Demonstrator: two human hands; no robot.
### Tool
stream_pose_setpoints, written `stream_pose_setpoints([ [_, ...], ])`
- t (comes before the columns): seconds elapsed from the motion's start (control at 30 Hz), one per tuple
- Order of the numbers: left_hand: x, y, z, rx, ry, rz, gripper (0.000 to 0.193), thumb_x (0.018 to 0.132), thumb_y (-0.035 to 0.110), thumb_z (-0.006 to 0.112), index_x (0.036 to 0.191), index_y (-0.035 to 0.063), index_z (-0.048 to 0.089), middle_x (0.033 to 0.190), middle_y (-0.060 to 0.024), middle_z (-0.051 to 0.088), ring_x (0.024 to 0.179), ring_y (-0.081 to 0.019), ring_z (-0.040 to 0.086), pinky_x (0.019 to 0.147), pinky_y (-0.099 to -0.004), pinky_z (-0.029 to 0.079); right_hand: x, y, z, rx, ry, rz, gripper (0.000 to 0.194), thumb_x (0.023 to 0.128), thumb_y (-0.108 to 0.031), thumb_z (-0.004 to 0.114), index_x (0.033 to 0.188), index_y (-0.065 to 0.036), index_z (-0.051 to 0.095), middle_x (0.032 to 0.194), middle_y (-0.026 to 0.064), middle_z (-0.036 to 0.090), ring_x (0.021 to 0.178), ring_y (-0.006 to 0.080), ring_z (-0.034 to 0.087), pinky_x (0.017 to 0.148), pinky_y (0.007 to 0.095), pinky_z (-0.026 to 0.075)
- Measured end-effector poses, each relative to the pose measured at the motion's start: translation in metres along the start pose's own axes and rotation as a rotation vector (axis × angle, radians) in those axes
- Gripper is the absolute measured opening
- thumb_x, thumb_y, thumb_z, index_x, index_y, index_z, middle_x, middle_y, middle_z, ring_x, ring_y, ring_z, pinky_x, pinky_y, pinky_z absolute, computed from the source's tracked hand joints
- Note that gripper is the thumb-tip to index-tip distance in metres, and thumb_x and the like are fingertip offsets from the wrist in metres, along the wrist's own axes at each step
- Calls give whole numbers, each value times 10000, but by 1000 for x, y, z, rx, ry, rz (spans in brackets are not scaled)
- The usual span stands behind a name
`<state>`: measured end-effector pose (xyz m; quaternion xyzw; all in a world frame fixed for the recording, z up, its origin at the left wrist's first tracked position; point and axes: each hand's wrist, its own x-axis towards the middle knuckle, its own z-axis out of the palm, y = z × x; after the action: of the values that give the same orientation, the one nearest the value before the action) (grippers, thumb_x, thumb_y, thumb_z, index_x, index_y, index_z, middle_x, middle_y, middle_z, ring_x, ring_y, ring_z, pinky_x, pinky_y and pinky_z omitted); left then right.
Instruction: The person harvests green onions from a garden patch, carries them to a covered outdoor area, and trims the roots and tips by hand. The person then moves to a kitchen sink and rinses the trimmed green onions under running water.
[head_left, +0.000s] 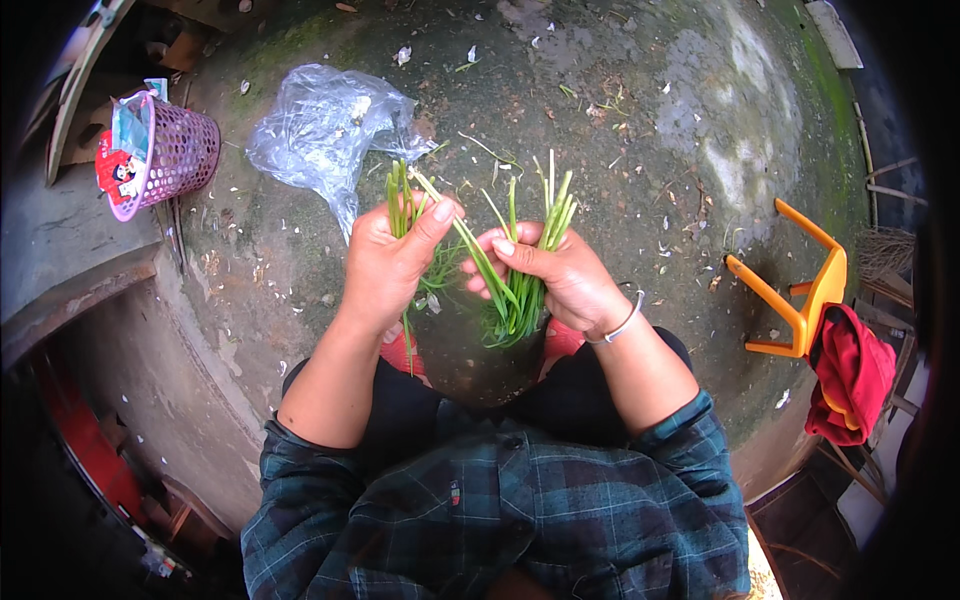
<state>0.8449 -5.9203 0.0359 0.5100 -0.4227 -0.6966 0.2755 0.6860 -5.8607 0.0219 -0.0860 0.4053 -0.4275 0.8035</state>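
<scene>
My left hand (397, 251) is closed around a small bunch of green stalks (397, 199), whose thin leaves hang below the fist. Its thumb and forefinger also pinch the pale end of a longer green stalk (472, 244) that slants down to the right. A larger bunch of leafy green stalks (557, 210) is in my right hand (555, 259), cut ends up and leaves folded beneath the palm. The fingertips of that hand are close to the slanting stalk; whether they touch it I cannot tell. More thin greens (444, 270) show behind the left hand, partly hidden.
A crumpled clear plastic bag (322, 124) lies on the stained concrete floor (630, 247), among scattered pale scraps. At left stands a pink perforated basket (184, 154) with packaging inside. An orange plastic chair (821, 289) with a red cloth (851, 375) is at right.
</scene>
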Motion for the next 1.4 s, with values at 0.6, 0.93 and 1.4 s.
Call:
stream_pose_setpoints([
  [0.6,1,-10,4,112,123,112,139,761,150,616,722,34,549,643,45,488,575,-29,405,519,-183,339,-3,5,1,19,83,-80,139,760,-55,565,854,33,515,699,90,553,533,136,534,479,240,455],
  [0.93,-6,-15,15,737,29,702,187,670,28,641,841,20,566,701,-77,560,564,-145,542,488,-236,413,-5,5,5,-41,232,-195,141,717,19,572,846,49,524,672,73,549,490,114,509,427,223,426],
  [1.4,-1,-18,6,885,50,807,149,632,39,618,751,54,529,645,-62,523,536,-237,538,446,-301,419,-7,7,4,-150,196,-150,85,729,9,555,805,47,552,609,42,526,475,77,475,421,188,383],
])
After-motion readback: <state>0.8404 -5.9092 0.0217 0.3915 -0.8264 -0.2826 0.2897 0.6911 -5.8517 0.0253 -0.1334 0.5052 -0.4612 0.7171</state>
